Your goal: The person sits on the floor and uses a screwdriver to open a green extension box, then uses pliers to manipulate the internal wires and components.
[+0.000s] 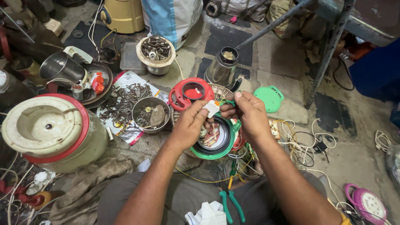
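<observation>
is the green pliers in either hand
No, the green pliers lie on the lap, while the left hand and right hand pinch a small white part.

Both hands (221,118) on small white part (211,108)

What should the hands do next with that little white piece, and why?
Probably lower the small white part toward the open green-rimmed appliance base. Both the left hand and right hand pinch it just above the base, whose insides lie uncovered.
</observation>
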